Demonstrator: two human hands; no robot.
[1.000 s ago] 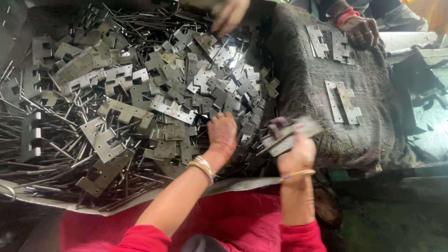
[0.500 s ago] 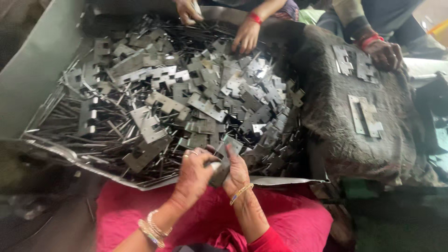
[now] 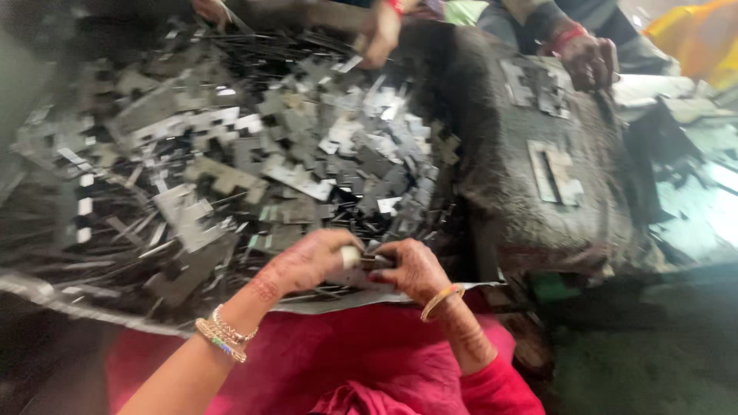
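Observation:
A big heap of flat grey stamped metal pieces (image 3: 254, 161) fills the tray in front of me. Both my hands are together at the heap's near edge, above my red-clothed lap. My left hand (image 3: 307, 261) and my right hand (image 3: 415, 269) pinch a small bunch of metal pieces (image 3: 361, 260) between them. Bangles circle both my wrists. The frame is blurred, so the exact shape of the held pieces is unclear.
A dark cloth-covered block (image 3: 538, 184) stands to the right, with a few metal pieces (image 3: 553, 169) laid on top. Other people's hands (image 3: 380, 34) (image 3: 588, 58) work at the far side. The tray's thin sheet rim (image 3: 330, 303) runs just beyond my lap.
My hands came together from apart: a second ago the right one held pieces beside the cloth block and the left touched the heap. The view has shifted slightly since half a second ago.

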